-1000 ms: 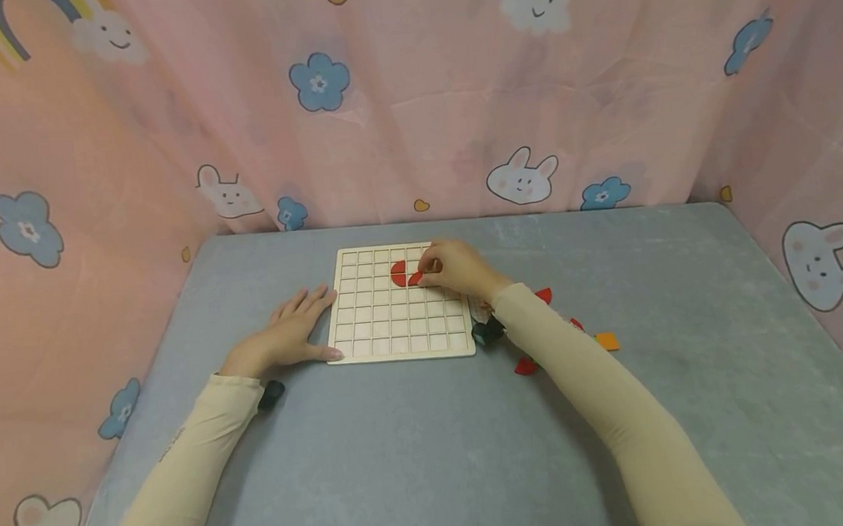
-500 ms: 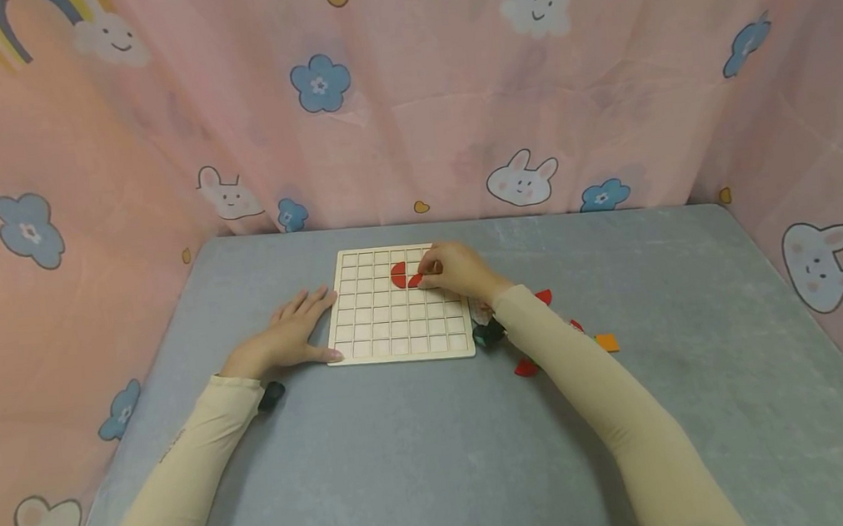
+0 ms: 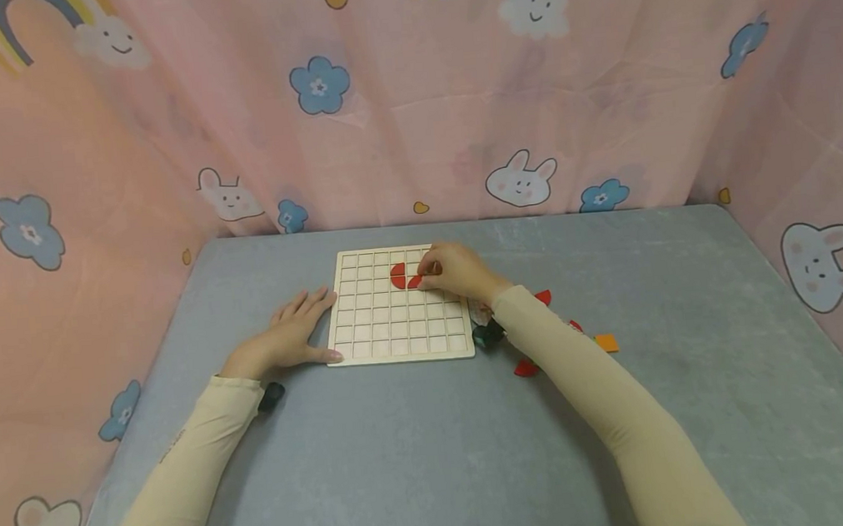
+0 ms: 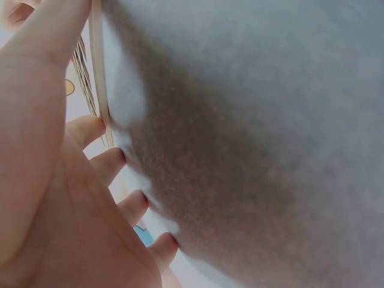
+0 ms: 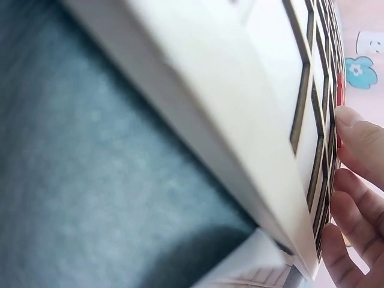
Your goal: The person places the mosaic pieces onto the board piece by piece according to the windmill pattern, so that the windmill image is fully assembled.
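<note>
Red piece [image 3: 414, 282] lay at the thumb of the right hand [image 3: 460, 270], in the far part of the gridded board [image 3: 399, 323], just right of two red quarter-rounds [image 3: 397, 270]; thumb and curled forefinger seemed to pinch it, while the left hand [image 3: 285, 337] lay spread, its thumb on the near left corner; the step was best done, I judged, by squaring the piece's straight edge to the slats and pressing evenly without nudging its neighbours, the board braced firmly; fingers covered part of the piece, so whether it sat flat could not be told; the right sleeve [image 3: 590, 382] partly hid loose red pieces [image 3: 526, 367] and an orange piece [image 3: 606, 343]; the left wrist view showed mostly palm and table [image 3: 379, 467].
</note>
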`<state>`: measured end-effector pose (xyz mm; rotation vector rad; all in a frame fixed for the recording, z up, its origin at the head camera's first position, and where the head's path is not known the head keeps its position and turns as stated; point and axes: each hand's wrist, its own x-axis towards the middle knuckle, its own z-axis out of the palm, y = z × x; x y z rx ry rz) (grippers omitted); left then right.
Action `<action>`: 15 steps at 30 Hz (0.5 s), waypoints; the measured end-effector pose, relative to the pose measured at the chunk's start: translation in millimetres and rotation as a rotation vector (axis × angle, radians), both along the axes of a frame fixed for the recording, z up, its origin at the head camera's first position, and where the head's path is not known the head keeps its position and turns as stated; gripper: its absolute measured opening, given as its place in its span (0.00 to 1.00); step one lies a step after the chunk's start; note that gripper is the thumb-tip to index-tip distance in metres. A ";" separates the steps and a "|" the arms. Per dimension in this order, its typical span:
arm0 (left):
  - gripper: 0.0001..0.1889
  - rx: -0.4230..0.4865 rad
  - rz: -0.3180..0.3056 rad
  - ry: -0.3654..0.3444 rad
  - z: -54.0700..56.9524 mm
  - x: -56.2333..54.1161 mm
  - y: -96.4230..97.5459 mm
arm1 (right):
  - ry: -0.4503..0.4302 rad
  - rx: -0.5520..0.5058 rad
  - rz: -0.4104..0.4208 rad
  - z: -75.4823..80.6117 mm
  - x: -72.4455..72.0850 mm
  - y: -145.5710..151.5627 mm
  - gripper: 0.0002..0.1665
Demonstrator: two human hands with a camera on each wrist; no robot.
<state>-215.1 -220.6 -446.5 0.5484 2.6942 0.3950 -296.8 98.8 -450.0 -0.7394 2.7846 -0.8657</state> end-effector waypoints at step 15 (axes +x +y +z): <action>0.58 0.007 -0.006 -0.001 0.3 0.8 -0.9 | 0.000 -0.008 -0.011 -2.4 0.3 0.3 0.13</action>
